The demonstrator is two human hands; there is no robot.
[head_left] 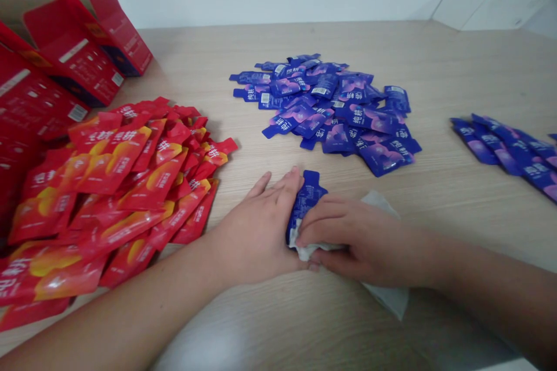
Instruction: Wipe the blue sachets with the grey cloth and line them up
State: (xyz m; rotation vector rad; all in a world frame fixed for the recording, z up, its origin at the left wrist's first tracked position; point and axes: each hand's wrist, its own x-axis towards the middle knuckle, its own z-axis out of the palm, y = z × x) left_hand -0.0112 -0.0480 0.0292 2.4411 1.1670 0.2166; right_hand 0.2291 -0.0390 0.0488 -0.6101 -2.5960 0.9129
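In the head view, a dark blue spouted pouch [306, 192] lies on the table with its printed back side up. My left hand [256, 226] rests over its left edge, fingers stretched and the thumb at its lower end, holding it against the tabletop. My right hand [352, 235] is closed on a crumpled white tissue [311, 248] and presses it onto the lower part of the pouch. More of the tissue sticks out beyond that hand on both sides. The pouch's lower right part is hidden by tissue and fingers.
A heap of red pouches [126, 185] lies at left, beside red cartons [82, 52] with raised flaps. Many blue pouches [335, 104] are piled beyond my hands. Several more blue pouches [513, 148] overlap in a row at right. A white wall borders the wooden table [456, 255].
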